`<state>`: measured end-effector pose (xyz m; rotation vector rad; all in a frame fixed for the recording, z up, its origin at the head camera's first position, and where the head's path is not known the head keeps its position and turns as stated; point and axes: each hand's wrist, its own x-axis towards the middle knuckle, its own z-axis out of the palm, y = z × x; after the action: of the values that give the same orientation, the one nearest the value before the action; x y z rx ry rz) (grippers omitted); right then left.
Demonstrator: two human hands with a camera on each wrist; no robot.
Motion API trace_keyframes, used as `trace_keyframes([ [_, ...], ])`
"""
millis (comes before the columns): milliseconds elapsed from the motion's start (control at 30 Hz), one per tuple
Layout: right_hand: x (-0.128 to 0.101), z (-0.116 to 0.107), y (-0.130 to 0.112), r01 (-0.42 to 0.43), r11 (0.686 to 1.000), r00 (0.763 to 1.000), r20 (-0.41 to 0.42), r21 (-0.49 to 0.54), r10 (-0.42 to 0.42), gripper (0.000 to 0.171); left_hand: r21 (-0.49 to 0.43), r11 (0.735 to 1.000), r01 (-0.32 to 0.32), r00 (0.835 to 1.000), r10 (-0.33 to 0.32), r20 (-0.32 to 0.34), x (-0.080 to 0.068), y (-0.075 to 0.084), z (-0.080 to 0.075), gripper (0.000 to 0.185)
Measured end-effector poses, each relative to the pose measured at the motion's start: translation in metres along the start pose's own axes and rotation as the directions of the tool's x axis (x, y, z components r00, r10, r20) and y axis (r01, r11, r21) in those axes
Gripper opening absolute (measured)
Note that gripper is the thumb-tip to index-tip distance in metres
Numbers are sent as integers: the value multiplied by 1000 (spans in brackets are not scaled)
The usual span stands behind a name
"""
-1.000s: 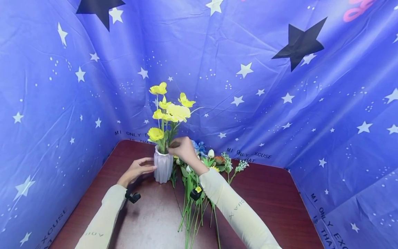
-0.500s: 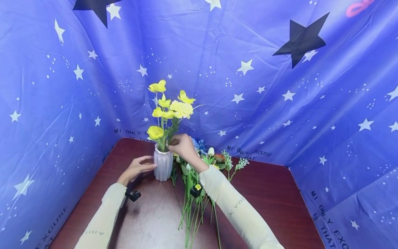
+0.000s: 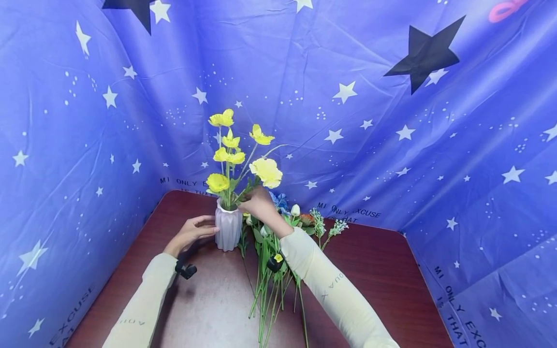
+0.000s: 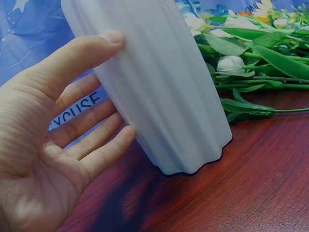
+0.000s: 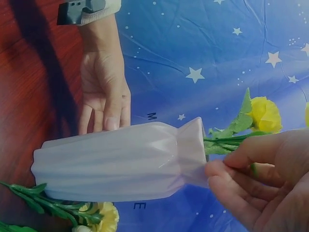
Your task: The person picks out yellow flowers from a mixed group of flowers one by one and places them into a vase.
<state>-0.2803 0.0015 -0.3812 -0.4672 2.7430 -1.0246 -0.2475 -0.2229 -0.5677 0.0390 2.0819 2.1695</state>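
The vase (image 3: 228, 229) stands upright on the table (image 3: 365, 275), between both hands. The left hand (image 3: 194, 234), fingers loosely extended, touches its left side. The right hand (image 3: 260, 205) pinches a stem (image 5: 232, 140) at its mouth, beside yellow flowers (image 3: 230, 141); a bunch (image 3: 264, 246) lies just right of the vase.

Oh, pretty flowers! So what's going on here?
Someone is handling yellow flowers in a pale vase standing upright on a table. The left hand rests against the vase's side; the right hand pinches green stems at its mouth. More flowers lie beside the vase.
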Motion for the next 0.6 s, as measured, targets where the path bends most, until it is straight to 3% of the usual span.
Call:
trace_keyframes([
  [100, 1, -2, -2, -53, 994, 996, 73, -100, 60, 22, -9, 1000, 2, 1000, -2, 4, 0, 1, 0, 63],
  [167, 2, -3, -3, -84, 991, 986, 133, -102, 97, 12, -3, 1000, 6, 1000, -6, 2, -1, 1, 0, 63],
  [300, 2, -8, -5, -147, 989, 967, 211, 9, 142, 31, 11, 1000, 18, 1000, -18, -5, 0, 3, 1, 65],
  [467, 3, -12, -8, -191, 979, 945, 281, 67, 165, 25, 2, 1000, 20, 1000, -20, -3, -1, 5, 1, 66],
  [600, 6, -12, -13, -154, 983, 951, 284, 97, 121, 25, 4, 1000, 9, 1000, -9, 0, -1, 5, 1, 65],
])
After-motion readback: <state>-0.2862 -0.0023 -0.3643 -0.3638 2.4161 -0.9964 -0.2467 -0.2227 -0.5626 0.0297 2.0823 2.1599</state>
